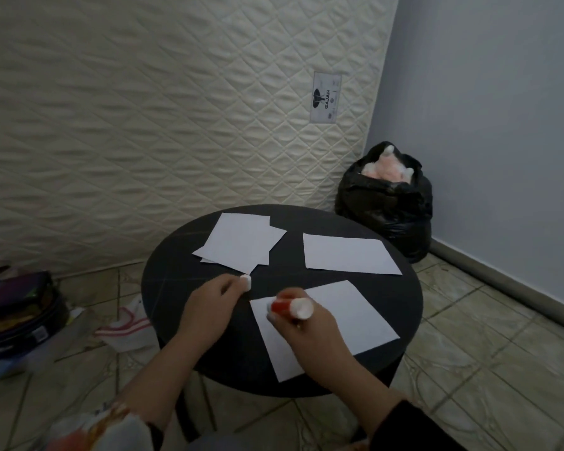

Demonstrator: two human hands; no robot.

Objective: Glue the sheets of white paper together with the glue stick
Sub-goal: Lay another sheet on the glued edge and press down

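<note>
A round black table (183,265) carries white paper in three places. One sheet (345,317) lies nearest me, a second sheet (349,253) sits at the far right, and a small overlapping stack (241,240) is at the far left. My right hand (303,333) grips a red and white glue stick (290,307), held roughly sideways over the near sheet's left part. My left hand (215,297) rests on the table left of that sheet and pinches the white cap (246,282) at its fingertips.
A quilted mattress (176,109) leans upright behind the table. A black plastic bag (388,203) with something pink inside stands in the right corner. A dark case (13,317) and a white cloth (127,327) lie on the tiled floor at left.
</note>
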